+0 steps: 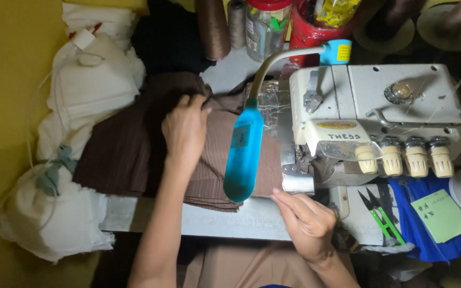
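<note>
Brown ribbed cloth (209,160) lay folded on the table (241,218), its right edge running under the foot of the serger (380,117) at three o'clock. My left hand (185,130) lay on it, fingers curled and pressing near its far edge at twelve o'clock, I judge to keep the layers flat and lined up. My right hand (305,218) pinched the near corner at five o'clock between thumb and fingertips, holding it taut beside the machine, under the blue lamp (244,157). Green snips (382,216) sat within reach at four o'clock.
</note>
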